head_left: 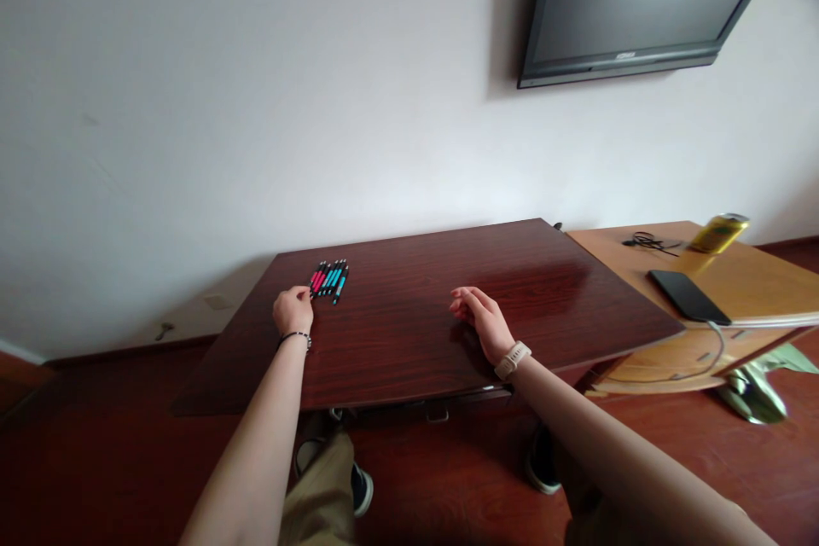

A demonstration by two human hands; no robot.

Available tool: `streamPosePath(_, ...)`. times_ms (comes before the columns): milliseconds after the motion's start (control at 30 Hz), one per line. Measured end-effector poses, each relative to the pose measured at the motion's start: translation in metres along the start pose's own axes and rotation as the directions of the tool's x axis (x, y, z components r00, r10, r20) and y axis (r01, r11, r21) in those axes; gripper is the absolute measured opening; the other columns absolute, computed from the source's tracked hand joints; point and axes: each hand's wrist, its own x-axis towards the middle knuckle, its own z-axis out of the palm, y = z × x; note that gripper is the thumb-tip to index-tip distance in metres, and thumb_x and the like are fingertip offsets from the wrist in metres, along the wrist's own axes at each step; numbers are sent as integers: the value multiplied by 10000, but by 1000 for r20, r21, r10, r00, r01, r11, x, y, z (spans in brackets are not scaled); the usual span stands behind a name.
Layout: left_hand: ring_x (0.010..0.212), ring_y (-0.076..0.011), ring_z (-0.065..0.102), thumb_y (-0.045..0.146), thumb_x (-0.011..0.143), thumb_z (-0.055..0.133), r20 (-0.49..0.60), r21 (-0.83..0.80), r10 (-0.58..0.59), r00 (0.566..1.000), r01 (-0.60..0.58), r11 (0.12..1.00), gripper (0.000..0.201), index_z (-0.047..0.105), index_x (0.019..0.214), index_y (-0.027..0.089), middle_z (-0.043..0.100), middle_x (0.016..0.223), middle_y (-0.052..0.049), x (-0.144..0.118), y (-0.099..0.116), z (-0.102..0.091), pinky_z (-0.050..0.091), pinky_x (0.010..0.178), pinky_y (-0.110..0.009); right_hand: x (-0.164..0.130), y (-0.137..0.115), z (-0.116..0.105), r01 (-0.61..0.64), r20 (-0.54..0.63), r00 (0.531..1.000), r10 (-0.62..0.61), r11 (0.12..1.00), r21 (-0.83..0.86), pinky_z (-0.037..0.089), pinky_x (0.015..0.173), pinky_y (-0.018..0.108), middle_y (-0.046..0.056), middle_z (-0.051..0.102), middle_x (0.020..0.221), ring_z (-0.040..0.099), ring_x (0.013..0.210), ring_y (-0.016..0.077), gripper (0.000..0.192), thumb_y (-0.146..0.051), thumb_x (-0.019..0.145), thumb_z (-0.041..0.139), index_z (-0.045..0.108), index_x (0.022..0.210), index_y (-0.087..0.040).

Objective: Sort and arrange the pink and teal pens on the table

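Note:
Several pens lie side by side in a slanted row at the left of the dark wooden table. On the row's left are pink pens, and on its right are blue pens. One blue pen sits a little lower than the others at the right end. My left hand is closed at the row's left edge, its fingertips pinched at the lower end of the leftmost pink pen, which they partly cover. My right hand rests over the middle of the table, palm inward, fingers loosely curled and holding nothing.
A light wooden cabinet adjoins the table on the right. It carries a black phone on a white cable, a coiled black cable and a yellow can. A television hangs on the wall above. Green bags lie on the floor.

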Motion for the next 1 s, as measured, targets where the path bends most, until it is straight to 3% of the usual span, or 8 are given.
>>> streamPosePath(300,944,-325,711,275,888,663,-36,-12,-87,996,86,996,182,810,957,192,770,1026,-175,2,-4,3,546,862,-426,-2,-4,1,-1,-4,1000,1,1000,19,515,750,305,32,717,821,627,759,170,376,-602,893,736,758,940,-230)
streamPosePath(567,981,-305,686,294,878,708,-44,1,-122,992,122,993,164,750,996,188,746,1017,-152,0,1,-2,540,917,-417,-1,-4,1,-3,-2,1000,3,1000,22,509,759,305,30,720,825,626,764,170,355,-589,895,734,756,939,-238)
streamPosePath(633,1023,-300,676,276,887,687,-60,-18,-32,998,31,999,196,759,1047,190,748,1062,-143,-4,7,-6,533,961,-416,-1,-3,0,-5,-5,1000,5,1000,18,510,757,307,30,722,825,625,756,171,357,-589,897,729,754,941,-236)
streamPosePath(700,1107,-291,659,229,906,635,-52,-59,149,987,-152,987,249,776,1111,212,748,1166,-125,-8,14,-11,508,1044,-414,0,-3,0,-7,-4,1000,7,1000,12,513,757,306,30,724,828,626,752,169,361,-589,904,719,753,949,-233)
streamPosePath(767,1207,-272,634,165,913,571,19,-126,355,935,-350,928,342,790,1161,252,738,1281,-81,-13,22,-16,463,1137,-404,0,-2,-1,-6,-4,1000,6,1000,6,515,759,305,31,726,834,629,758,170,365,-591,910,712,750,957,-231)
streamPosePath(833,1266,-245,625,111,890,530,135,-205,493,859,-463,862,425,803,1169,281,741,1321,-29,-17,29,-18,422,1203,-388,1,-2,-1,-5,-3,1000,5,1000,1,516,761,304,33,726,835,631,765,171,367,-591,912,711,748,960,-229)
streamPosePath(900,1286,-222,633,81,855,518,222,-258,534,816,-479,839,470,813,1154,292,749,1322,3,-19,33,-19,394,1240,-374,1,-2,-1,-5,-3,1000,5,1000,-1,519,757,306,35,726,835,629,762,173,371,-596,909,713,747,955,-230)
streamPosePath(1000,1303,-208,640,90,833,529,283,-280,488,825,-416,865,478,816,1159,291,742,1347,14,-20,33,-17,381,1257,-368,1,-2,-1,-7,-5,1000,7,1000,-2,527,745,308,35,728,829,629,752,174,380,-610,899,715,747,945,-234)
